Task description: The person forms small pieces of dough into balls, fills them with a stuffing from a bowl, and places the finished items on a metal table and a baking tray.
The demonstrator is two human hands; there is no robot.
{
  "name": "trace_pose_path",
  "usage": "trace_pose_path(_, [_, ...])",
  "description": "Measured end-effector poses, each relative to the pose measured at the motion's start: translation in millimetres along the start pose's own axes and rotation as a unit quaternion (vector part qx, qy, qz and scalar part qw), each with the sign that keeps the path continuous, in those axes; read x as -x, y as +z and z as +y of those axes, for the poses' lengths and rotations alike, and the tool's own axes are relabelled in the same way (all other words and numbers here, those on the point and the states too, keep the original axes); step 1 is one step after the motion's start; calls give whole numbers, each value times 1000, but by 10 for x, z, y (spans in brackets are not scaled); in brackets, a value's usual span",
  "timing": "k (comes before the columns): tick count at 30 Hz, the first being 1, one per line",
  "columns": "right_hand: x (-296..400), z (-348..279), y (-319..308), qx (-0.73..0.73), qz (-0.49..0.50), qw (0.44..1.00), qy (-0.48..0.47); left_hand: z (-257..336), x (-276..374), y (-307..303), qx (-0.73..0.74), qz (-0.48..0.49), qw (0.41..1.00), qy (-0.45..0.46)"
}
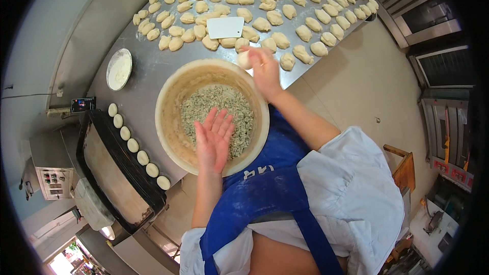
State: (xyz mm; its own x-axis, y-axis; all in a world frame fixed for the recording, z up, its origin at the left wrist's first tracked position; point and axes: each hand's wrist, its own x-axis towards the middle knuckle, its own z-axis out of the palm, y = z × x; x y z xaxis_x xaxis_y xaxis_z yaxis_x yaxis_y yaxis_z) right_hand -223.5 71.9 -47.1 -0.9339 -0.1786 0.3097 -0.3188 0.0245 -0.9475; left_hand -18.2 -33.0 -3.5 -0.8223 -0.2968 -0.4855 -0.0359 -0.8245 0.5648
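Note:
My left hand (216,137) is palm up with its fingers spread, holding nothing, over a large pale tub (168,84). Inside the tub lies a crumbly, green-flecked filling (217,99). At the tub's right rim, my right hand (263,65), slightly blurred, holds a pale dough piece (244,60). Many dough pieces (275,18) are spread over the steel table (145,65) beyond it. A white dough scraper (225,28) rests on some of them. Several smooth round dough pieces (132,145) stand in a row at the table's left side.
A bowl of white flour (119,69) stands left of the tub. Black-rimmed baking trays (118,175) are stacked beside the row of rounds, with a phone (83,104) propped behind them. Ovens (445,65) line the right side, and a wooden stool (403,168) stands at the lower right.

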Motion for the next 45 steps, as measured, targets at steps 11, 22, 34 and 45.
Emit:
trace_pose_path(11, [-42,1231,-278,250,-114,953,-127,-110,70,-169,-118,77,990,1])
trace_pose_path(22, [638,-811,674,-49,-287,928,-234,244,-126,79,192,38,977,89])
trace_pose_path(34, [962,-874,1193,32,-497,838,-221,261,272,-317,154,104,965,187])
trace_pose_path(45, [1153,-795,1454,-7,-454,818,-353,216,576,-465,121,163,955,217])
